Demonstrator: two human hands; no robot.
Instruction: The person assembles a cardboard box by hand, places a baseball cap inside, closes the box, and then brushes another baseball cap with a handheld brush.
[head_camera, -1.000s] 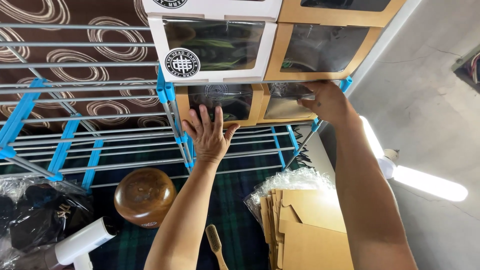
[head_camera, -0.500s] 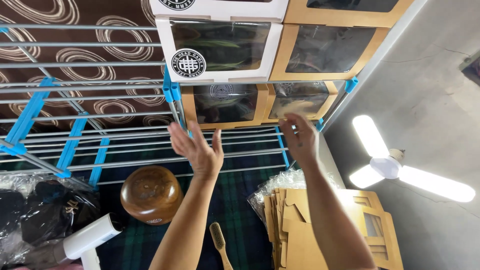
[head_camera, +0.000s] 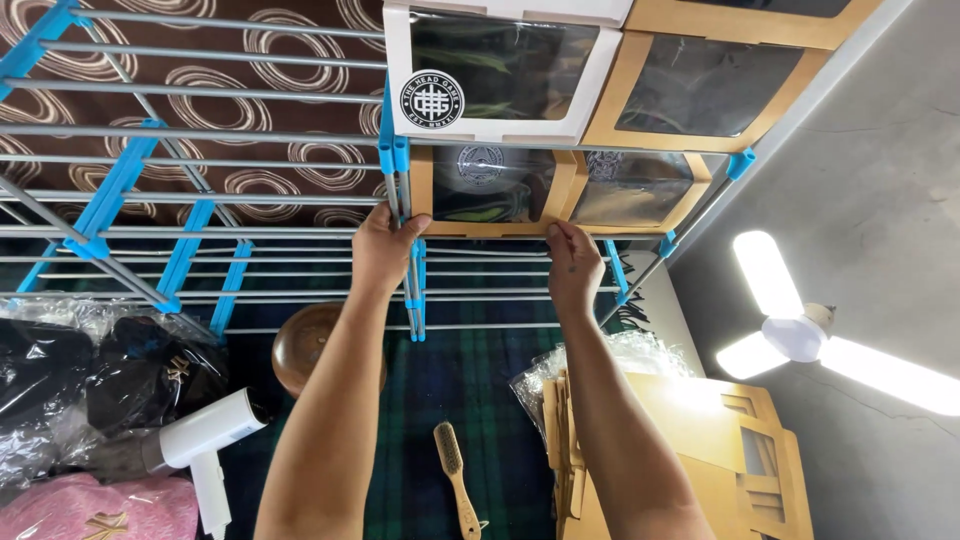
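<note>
A brown cardboard box with a clear window (head_camera: 488, 190) sits on the lower shelf of a grey wire rack with blue joints (head_camera: 398, 160). My left hand (head_camera: 385, 248) grips the box's lower left corner, beside the blue upright. At its lower right corner my right hand (head_camera: 572, 262) pinches the bottom edge. A second brown window box (head_camera: 637, 190) stands right beside it. Above them are a white window box (head_camera: 500, 70) and another brown one (head_camera: 712, 92).
Below the rack, on a dark plaid cloth, lie a round wooden bowl (head_camera: 305, 345), a white handheld steamer (head_camera: 205, 442), a wooden brush (head_camera: 455, 478), a stack of flat brown cardboard blanks (head_camera: 700, 450) and bagged black caps (head_camera: 100, 375). A blade-shaped lamp (head_camera: 800, 338) glows at right.
Both hands were off the boxes, open in the air, half a second ago; they have now moved up and closed on the lower left brown box's bottom corners. The view has shifted right.
</note>
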